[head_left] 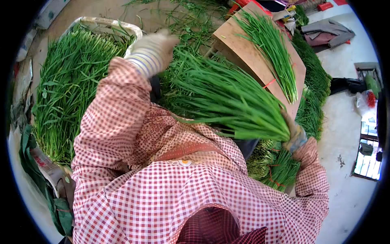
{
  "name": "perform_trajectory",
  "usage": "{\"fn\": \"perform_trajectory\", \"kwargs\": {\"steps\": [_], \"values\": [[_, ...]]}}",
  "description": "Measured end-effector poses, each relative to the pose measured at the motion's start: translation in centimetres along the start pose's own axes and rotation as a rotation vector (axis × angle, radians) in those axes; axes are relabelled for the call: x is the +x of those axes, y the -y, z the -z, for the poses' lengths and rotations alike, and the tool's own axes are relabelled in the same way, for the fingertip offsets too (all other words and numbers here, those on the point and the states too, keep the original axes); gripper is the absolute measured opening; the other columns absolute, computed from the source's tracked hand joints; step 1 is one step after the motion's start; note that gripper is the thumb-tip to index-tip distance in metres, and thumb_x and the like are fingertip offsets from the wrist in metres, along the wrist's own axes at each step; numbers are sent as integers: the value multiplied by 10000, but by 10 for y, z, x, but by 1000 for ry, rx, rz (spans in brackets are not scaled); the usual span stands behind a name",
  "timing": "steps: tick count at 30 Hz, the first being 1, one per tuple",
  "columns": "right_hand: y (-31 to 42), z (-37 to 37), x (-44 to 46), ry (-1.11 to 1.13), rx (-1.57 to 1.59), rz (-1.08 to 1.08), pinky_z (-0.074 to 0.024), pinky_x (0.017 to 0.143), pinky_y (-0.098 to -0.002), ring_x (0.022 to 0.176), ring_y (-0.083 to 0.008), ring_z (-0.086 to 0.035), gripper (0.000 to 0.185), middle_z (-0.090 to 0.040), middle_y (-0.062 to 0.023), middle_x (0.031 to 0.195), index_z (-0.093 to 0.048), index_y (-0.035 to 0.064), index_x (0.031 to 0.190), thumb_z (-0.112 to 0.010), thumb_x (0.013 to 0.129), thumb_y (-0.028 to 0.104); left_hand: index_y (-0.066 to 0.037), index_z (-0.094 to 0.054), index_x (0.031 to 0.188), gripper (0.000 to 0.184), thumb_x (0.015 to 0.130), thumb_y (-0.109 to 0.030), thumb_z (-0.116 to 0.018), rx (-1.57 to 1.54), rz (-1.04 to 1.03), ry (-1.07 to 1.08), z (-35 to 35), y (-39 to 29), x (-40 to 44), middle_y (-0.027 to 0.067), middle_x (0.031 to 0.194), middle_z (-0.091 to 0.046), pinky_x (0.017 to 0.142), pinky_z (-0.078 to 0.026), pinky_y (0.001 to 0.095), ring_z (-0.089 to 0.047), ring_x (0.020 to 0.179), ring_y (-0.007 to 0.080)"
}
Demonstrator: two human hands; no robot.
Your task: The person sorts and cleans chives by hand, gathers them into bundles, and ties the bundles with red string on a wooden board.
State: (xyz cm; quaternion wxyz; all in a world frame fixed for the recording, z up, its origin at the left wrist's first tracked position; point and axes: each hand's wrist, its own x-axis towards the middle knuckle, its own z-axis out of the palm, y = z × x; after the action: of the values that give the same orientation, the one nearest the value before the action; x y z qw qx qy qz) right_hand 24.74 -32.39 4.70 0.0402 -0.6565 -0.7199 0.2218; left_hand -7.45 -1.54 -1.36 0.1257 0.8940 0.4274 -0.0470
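The right hand [294, 138], gloved, was closed around 1 end of a large green bunch [239, 101], its fingers wrapped about the stalks just beyond the cuff of a checked sleeve [310, 171]. From that grip the bunch fanned out leftward in front of the body, above the lap, with its loose leaf tips spreading toward the other arm.

The left hand [156, 51], in a pale glove with a striped cuff, was raised near the rim of a white crate [132, 28]. Blur covered its fingers, so I could not tell whether they were spread or pressed together. A thick pile of greens [69, 89] filled the crate and lay below that rim, to the left of the raised arm.

Beyond the bunch was a tan board [237, 53], bearing 1 slimmer bundle [272, 53] with a red band [269, 83] at its edge, near the paler stalk ends. Just below the right hand in the view lay tied bundles [284, 168], also ringed in red. More greens [315, 69] were stacked along the white wall [339, 122], and loose leaves [191, 24] were strewn over the floor [152, 16]
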Motion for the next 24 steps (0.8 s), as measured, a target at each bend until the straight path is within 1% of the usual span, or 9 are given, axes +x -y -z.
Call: {"fn": "perform_trajectory", "kwargs": {"steps": [3, 6, 8, 11, 12, 14, 15, 18, 24], "values": [[-9, 30, 55, 85, 366, -8, -439, 974, -361, 1156, -255, -538, 868, -489, -156, 1323, -204, 80, 1435, -685, 713, 46, -61, -590, 1129, 338, 793, -22, -604, -381, -246, -819, -8, 33, -10, 119, 1108, -612, 827, -511, 359, -611, 977, 253], [-38, 64, 111, 187, 424, -32, -437, 964, -361, 1197, -252, -493, 894, -511, -137, 1296, -232, 87, 1436, -665, 660, -6, -19, -595, 1049, 283, 769, 21, -608, -985, -294, -1088, -16, 37, -43, 109, 914, -635, 696, -506, 315, -628, 805, 215], [-43, 87, 149, 268, 434, -71, -474, 789, -352, 1044, -254, -554, 874, -534, -152, 1250, -250, 109, 1429, -655, 665, -19, 2, -607, 968, 268, 727, 115, -576, -914, -304, -1299, -24, 30, -64, 98, 865, -626, 667, -487, 264, -600, 768, 164], [-38, 110, 174, 350, 463, -155, -530, 526, -337, 814, -257, -645, 848, -569, -174, 1181, -277, 142, 1418, -640, 673, -39, -36, -627, 917, 287, 660, 85, -584, -1045, -423, -1073, -51, 6, -98, 130, 879, -630, 682, -508, 341, -623, 770, 268], [-16, 120, 175, 343, 869, -471, -445, 427, -281, 585, -211, -578, 862, -597, -200, 1052, -307, 155, 1405, -631, 637, -62, -43, -628, 899, 261, 660, 55, -594, -1096, -468, -913, -62, -7, -103, 138, 874, -627, 696, -517, 362, -616, 783, 310], [1, 122, 187, 313, 986, -510, -432, 422, -275, 548, -191, -554, 866, -600, -207, 1022, -317, 167, 1399, -632, 629, -76, -83, -642, 988, 242, 768, -151, -568, -884, -543, -166, -62, -22, -111, 138, 946, -639, 728, -514, 384, -623, 881, 318], [9, 123, 191, 276, 1115, -557, -419, 417, -268, 511, -171, -530, 872, -604, -215, 992, -328, 178, 1393, -634, 622, -90, -122, -623, 1078, 316, 783, -209, -550, -849, -685, -33, -63, -31, -111, 136, 983, -637, 760, -499, 419, -618, 919, 320], [26, 119, 197, 266, 915, -460, -418, 410, -267, 522, -170, -547, 856, -610, -194, 976, -343, 192, 1384, -646, 633, -85, -65, -502, 1233, 502, 778, -250, -604, -952, -725, 247, -56, -57, -103, 157, 1070, -630, 836, -496, 381, -621, 963, 296], [-1, 79, 162, 26, 395, -81, -506, 745, -375, 930, -211, -617, 745, -605, -77, 1142, -378, 102, 1368, -673, 686, 53, -63, -310, 1370, 760, 729, -239, -681, -1402, -606, 389, -68, -122, -61, 184, 1169, -555, 849, -487, 355, -593, 982, 260]]}}
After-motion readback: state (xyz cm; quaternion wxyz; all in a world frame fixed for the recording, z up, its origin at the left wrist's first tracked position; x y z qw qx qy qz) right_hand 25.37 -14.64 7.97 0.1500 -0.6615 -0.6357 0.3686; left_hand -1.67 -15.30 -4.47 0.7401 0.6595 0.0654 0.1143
